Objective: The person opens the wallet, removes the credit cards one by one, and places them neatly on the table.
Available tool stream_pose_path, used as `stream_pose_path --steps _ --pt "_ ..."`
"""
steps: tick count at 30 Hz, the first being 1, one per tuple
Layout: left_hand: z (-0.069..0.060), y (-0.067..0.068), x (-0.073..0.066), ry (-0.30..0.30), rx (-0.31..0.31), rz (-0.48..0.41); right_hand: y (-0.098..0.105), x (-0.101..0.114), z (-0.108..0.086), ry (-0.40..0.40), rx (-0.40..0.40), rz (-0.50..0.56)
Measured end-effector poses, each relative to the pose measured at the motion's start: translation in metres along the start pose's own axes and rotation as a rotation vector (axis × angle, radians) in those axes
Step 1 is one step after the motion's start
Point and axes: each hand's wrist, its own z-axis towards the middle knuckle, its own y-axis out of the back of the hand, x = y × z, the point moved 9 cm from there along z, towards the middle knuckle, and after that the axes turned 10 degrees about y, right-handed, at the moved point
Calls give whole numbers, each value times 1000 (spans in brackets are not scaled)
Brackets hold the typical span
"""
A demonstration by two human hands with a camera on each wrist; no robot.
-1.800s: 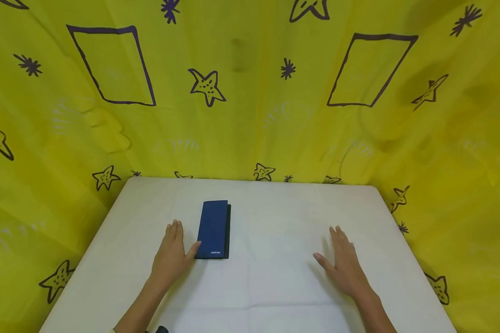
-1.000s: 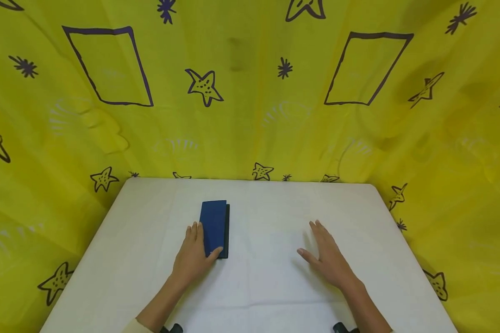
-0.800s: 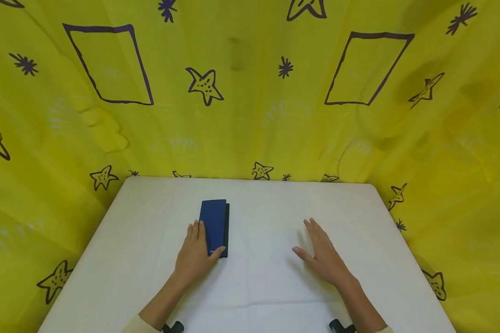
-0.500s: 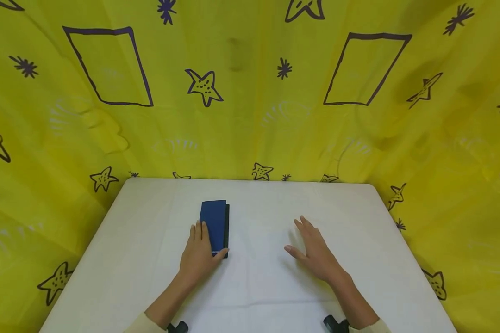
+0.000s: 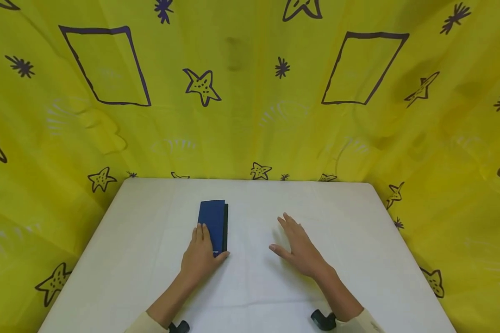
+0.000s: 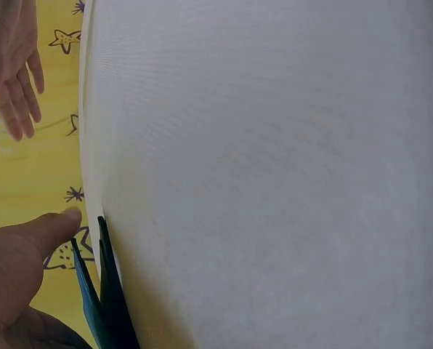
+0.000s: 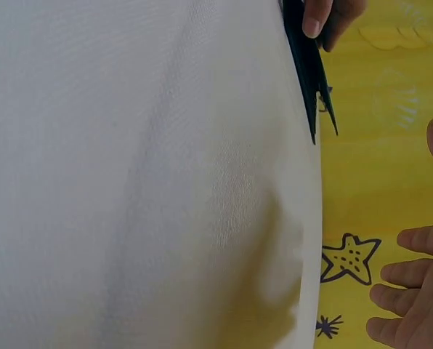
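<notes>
Clearly, the left hand (image 5: 197,259) is the nearer of the two: it lies over the near left part of the blue folder (image 5: 212,217), its fingers straight and close together along the cover, its thumb stretched out towards the folder's near right corner. It looks unclenched; how firmly it presses, if at all, I cannot tell.

The blue folder itself lies on the white table (image 5: 337,208), its long axis running away from the person, with only a slight lean. Its two covers part along the right-hand long side, and the wrist views show a narrow wedge between them.

To the right of the folder, well apart from it, the right hand (image 5: 301,252) hangs above the table, wide and holding nothing, thumb spread, fingertips pointing away and somewhat towards the folder's side. I judge that any move would turn on that parted long side, which faces the right hand.
</notes>
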Motion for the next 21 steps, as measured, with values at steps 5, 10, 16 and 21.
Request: stream_pose_path --steps 5,10,16,21 --pt "-1 -2 2 23 23 -65 -8 7 3 2 37 20" --pt "1 -7 10 90 107 -165 -14 13 7 1 70 32" --pt "2 -7 17 140 205 -281 -18 17 13 8 89 1" --pt "3 2 19 139 220 -359 -20 21 20 21 104 -9"
